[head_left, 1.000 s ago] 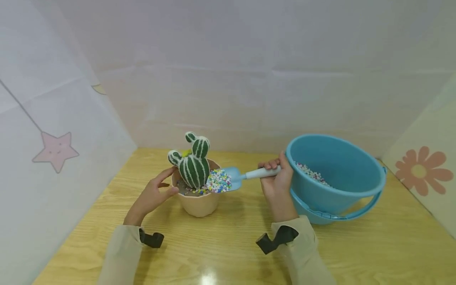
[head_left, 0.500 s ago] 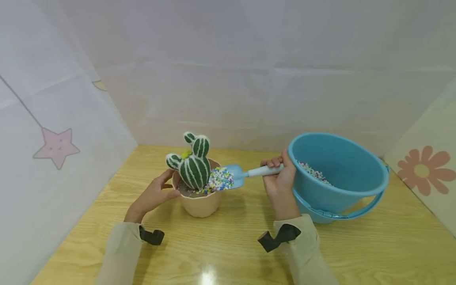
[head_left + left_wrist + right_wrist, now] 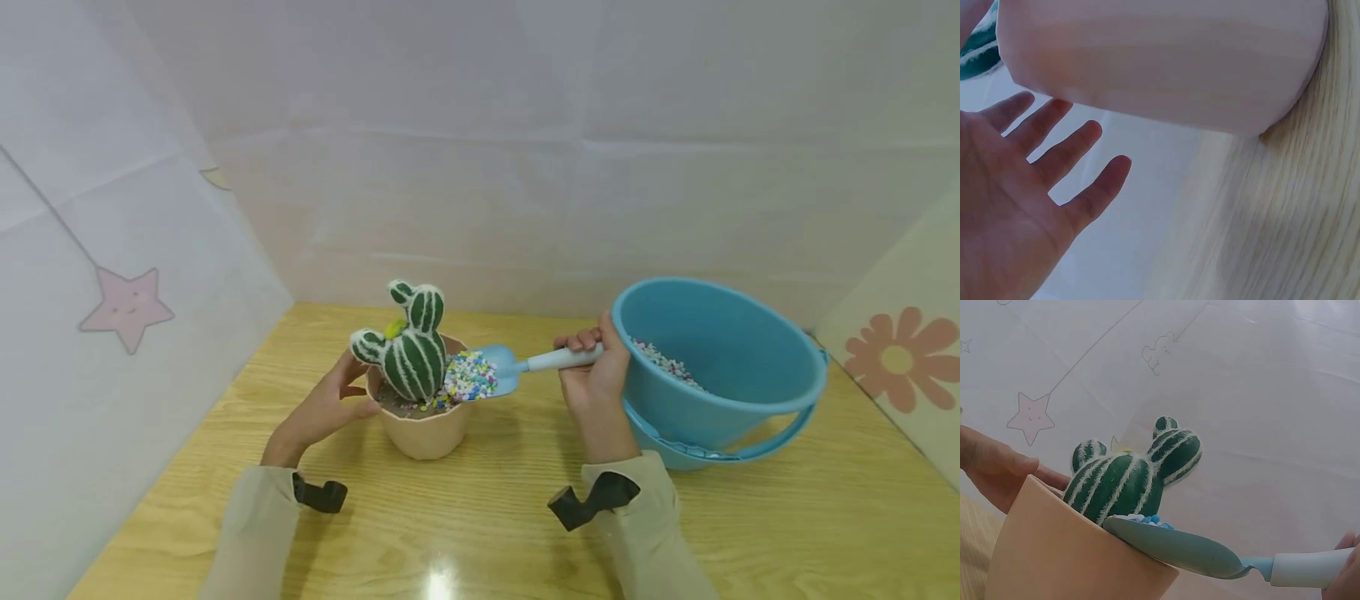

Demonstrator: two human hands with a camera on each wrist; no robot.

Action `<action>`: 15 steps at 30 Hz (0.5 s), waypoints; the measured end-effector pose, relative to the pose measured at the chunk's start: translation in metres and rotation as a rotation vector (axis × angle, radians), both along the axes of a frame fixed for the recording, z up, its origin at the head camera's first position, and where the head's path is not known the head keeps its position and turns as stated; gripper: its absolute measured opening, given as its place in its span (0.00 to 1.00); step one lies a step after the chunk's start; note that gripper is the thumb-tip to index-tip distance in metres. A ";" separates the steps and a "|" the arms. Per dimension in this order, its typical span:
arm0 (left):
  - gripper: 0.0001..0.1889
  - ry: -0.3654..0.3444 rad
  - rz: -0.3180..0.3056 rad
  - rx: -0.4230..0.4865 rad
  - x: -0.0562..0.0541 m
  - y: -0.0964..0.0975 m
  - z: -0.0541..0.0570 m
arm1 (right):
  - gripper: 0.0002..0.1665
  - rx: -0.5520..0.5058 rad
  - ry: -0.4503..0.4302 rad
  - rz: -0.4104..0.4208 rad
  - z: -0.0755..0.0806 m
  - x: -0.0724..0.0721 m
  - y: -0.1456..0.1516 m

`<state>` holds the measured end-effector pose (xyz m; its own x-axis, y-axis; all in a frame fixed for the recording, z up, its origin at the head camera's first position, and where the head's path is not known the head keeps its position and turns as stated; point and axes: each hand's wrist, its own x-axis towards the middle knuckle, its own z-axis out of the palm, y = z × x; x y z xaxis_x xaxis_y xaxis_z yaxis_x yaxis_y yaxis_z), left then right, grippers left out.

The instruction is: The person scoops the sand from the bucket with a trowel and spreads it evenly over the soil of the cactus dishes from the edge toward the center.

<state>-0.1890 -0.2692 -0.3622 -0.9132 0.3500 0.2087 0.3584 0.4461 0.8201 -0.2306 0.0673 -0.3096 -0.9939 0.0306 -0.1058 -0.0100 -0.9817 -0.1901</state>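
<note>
My right hand [image 3: 597, 379] grips the white handle of a small trowel [image 3: 558, 359]. Its light blue blade carries a heap of multicoloured pebbles [image 3: 471, 376] and rests at the right rim of a peach plant pot [image 3: 424, 437]. A green and white toy cactus [image 3: 414, 364] stands in the pot, in brown filling with some coloured pebbles beside its base. At the pot's left rim my left hand [image 3: 321, 419] touches it, thumb in front. In the left wrist view the left hand's fingers [image 3: 1069, 159] are spread and nearly straight, close to the pot's side.
A large blue bucket [image 3: 720, 421] with pebbles [image 3: 667, 362] inside stands tilted on the right, beside my right hand, its handle hanging in front. The wooden table [image 3: 480, 525] is bordered by printed cloth walls at the back and sides.
The head view has shifted slightly, moving the scene a little to the right. The cactus leans slightly more to the left. The loaded trowel stays at the pot's rim.
</note>
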 end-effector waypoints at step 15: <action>0.48 0.004 0.024 -0.078 0.004 -0.002 0.008 | 0.25 -0.015 -0.007 0.010 0.003 0.001 0.000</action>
<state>-0.1854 -0.2715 -0.3541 -0.9208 0.3434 0.1848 0.3497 0.5172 0.7812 -0.2298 0.0675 -0.3068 -0.9934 0.0187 -0.1136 0.0015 -0.9845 -0.1752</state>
